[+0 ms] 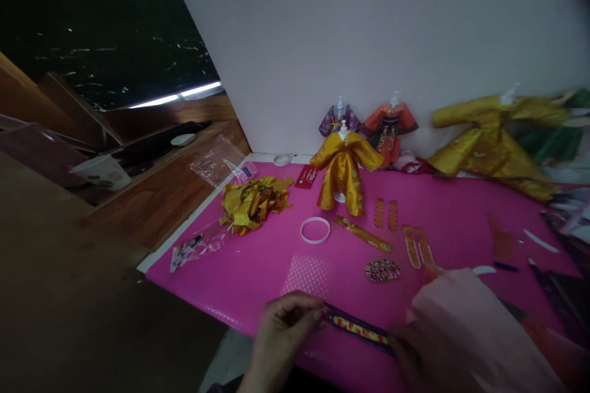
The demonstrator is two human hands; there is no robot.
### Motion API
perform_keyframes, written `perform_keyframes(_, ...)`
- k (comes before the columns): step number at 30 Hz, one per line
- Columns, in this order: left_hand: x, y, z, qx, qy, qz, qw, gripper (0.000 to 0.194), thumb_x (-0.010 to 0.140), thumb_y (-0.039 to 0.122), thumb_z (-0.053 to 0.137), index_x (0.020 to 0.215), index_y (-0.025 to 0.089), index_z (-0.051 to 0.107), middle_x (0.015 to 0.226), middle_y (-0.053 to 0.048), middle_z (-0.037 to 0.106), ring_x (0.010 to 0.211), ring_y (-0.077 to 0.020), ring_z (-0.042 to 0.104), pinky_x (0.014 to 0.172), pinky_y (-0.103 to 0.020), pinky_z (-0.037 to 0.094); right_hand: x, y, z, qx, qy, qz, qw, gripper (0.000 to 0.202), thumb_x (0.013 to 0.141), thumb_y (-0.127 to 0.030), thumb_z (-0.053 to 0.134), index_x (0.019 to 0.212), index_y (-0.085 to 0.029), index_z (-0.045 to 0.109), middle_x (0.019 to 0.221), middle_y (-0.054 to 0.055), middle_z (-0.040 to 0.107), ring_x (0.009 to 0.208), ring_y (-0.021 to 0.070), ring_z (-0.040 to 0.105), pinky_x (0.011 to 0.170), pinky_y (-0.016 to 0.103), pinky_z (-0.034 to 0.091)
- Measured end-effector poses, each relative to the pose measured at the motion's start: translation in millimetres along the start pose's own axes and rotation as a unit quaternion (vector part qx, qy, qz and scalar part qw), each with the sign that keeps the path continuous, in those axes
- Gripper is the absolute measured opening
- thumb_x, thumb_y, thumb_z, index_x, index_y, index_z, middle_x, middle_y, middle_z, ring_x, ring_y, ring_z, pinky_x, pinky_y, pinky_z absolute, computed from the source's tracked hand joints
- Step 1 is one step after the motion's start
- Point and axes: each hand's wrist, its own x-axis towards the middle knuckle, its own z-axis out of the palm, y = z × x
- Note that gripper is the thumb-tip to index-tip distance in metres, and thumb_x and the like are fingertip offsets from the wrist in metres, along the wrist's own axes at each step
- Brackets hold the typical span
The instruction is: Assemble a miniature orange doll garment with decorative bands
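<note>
Between my two hands stretches a dark purple fabric strip [357, 328] with a yellow and red patterned panel along its middle. My left hand [286, 328] pinches its left end between thumb and fingers. At the other end, my right hand [410, 353] grips the strip; it is dim, and pale pink sheet material [474, 319] covers part of the view there. The strip is held just above the pink tabletop [262, 276], close to its front edge. Beyond it lie a white dotted sheet [308, 276] and an oval piece covered in small multicoloured dots [383, 270].
A white ring [315, 242], a gold fabric strip [364, 234] and several small orange strips [412, 247] lie mid-table. Gold scraps [253, 202] are heaped left. Small gold [348, 166], purple [332, 115] and orange [389, 123] garments stand behind. A paper cup [102, 173] is far left.
</note>
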Motion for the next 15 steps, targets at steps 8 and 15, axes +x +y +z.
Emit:
perform_keyframes(8, -3.6, -4.6, 19.3, 0.023, -0.003, 0.085, 0.996, 0.022, 0.088, 0.045, 0.082, 0.085, 0.024, 0.089, 0.084, -0.009, 0.085, 0.078, -0.0238, 0.08, 0.072, -0.032, 0.066, 5.2, -41.3, -9.9, 0.073, 0.056, -0.013, 0.996, 0.022, 0.101, -0.024, 0.059, 0.089, -0.027, 0.077, 0.08, 0.004, 0.073, 0.071, 0.0201, 0.072, 0.07, 0.029, 0.058)
perform_keyframes(15, -8.7, -6.2, 40.2, 0.073, -0.025, 0.269, 0.96, 0.02, 0.097, 0.013, 0.072, 0.096, 0.026, 0.087, 0.087, -0.003, 0.086, 0.079, -0.0171, 0.083, 0.074, -0.022, 0.066, 22.1, -83.0, -14.5, 0.14, 0.054, -0.035, 0.988, 0.021, 0.1, -0.028, 0.063, 0.084, -0.026, 0.076, 0.069, -0.002, 0.061, 0.053, 0.0147, 0.057, 0.049, 0.025, 0.046)
